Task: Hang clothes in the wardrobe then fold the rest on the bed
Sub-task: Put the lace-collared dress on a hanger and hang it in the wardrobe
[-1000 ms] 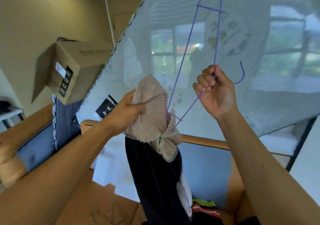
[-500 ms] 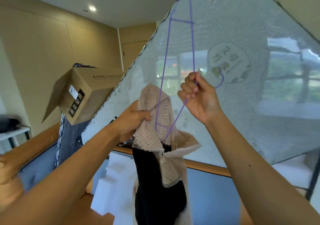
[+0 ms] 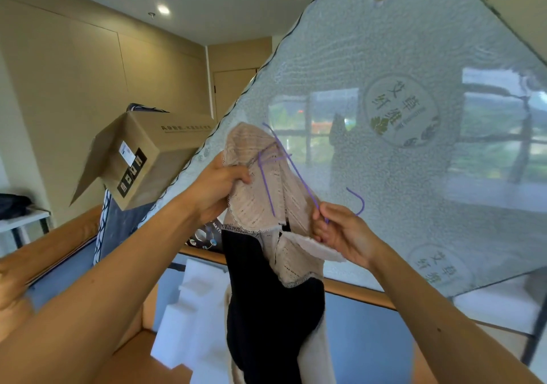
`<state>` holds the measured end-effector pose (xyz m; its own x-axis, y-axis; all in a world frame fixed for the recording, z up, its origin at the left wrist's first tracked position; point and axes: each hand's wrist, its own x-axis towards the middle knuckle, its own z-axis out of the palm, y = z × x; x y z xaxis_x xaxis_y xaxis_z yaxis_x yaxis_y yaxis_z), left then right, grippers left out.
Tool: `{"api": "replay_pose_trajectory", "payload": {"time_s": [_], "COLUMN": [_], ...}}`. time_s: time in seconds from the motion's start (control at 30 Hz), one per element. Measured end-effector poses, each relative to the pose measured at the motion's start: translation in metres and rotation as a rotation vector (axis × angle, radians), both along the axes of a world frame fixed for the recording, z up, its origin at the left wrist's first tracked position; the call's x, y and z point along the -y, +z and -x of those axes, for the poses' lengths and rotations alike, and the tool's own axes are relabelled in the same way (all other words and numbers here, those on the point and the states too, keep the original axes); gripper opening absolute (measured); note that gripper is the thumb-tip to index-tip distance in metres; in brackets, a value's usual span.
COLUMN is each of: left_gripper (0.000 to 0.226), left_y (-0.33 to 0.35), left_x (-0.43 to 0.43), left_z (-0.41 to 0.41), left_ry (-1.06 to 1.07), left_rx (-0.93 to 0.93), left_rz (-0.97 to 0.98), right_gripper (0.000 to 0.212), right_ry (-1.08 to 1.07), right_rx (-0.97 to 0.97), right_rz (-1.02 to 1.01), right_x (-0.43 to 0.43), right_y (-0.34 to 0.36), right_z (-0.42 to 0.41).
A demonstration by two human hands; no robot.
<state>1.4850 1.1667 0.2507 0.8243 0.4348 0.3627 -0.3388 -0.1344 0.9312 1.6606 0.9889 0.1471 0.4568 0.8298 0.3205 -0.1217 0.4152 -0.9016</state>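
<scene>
Centre frame, held up high. Left hand [image 3: 220,186] is gripping the upper edge of a beige knitted, lace-trimmed garment [image 3: 254,206] whose black body is hanging toward bottom centre. Right hand [image 3: 340,232] is pinching a thin purple wire hanger [image 3: 299,176] near its hook, the wire lying against the beige knit. A plastic-wrapped grey mattress [image 3: 399,43] is leaning behind.
</scene>
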Motion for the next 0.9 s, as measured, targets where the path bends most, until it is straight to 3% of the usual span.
{"api": "replay_pose_trajectory", "payload": {"time_s": [0.1,0.3,0.37,0.53,0.67,0.77,0.9], "left_gripper": [0.045,0.047,0.049,0.046,0.049,0.045,0.027], "left_y": [-0.001,-0.01,-0.014,-0.011,-0.003,0.0,-0.007], "left_x": [-0.002,-0.012,-0.014,-0.02,-0.01,0.004,0.01], "left_z": [-0.001,-0.003,-0.004,0.005,0.007,0.002,-0.004], "left_ry": [-0.004,0.062,0.066,0.049,-0.021,-0.051,-0.053], "left_rx": [0.005,-0.027,-0.053,-0.035,-0.063,-0.065,-0.1], "left_rz": [-0.041,-0.117,-0.134,-0.128,-0.235,-0.245,-0.328], "right_gripper": [0.027,0.021,0.017,0.048,0.028,0.034,0.03], "right_ry": [-0.103,-0.144,-0.207,-0.379,-0.198,-0.095,-0.114], "right_rx": [0.217,0.259,0.362,0.686,0.711,0.823,0.972], "right_rz": [0.176,0.467,0.514,0.467,0.668,0.774,0.837], "right_x": [0.012,0.029,0.031,0.043,0.043,0.026,0.012], "right_y": [0.0,0.006,0.01,0.021,0.011,0.007,0.013], "right_z": [0.0,-0.007,-0.009,-0.012,-0.011,0.004,0.02]}}
